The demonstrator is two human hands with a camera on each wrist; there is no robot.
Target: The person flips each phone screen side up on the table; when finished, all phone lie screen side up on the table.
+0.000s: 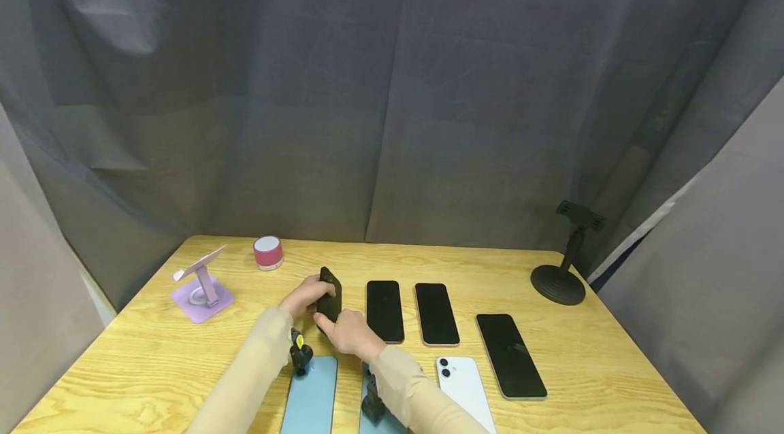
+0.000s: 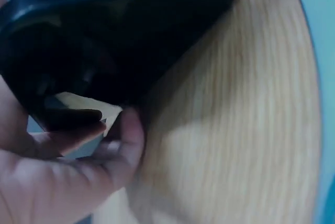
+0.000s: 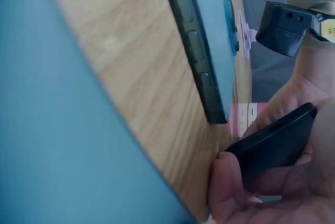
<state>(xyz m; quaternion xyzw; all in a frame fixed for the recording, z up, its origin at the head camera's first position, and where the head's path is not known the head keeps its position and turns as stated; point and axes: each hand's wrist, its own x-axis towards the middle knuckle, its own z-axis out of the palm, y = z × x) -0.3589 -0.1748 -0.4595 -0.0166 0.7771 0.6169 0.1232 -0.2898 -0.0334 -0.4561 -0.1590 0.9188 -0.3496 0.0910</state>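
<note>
A black phone stands tilted up on its edge, held between both hands left of the table's middle. My left hand grips its far left side, with the thumb over the face. At the near end my right hand holds the lower edge between thumb and fingers. Seen from the left wrist, the phone's dark glossy screen mirrors part of the fingers. The right wrist view shows the phone's end with both hands around it.
Two dark phones lie right of the hands, a larger one farther right. Nearer are two light-blue phones and a white phone. A purple stand, pink-and-white cylinder and black stand stand farther back.
</note>
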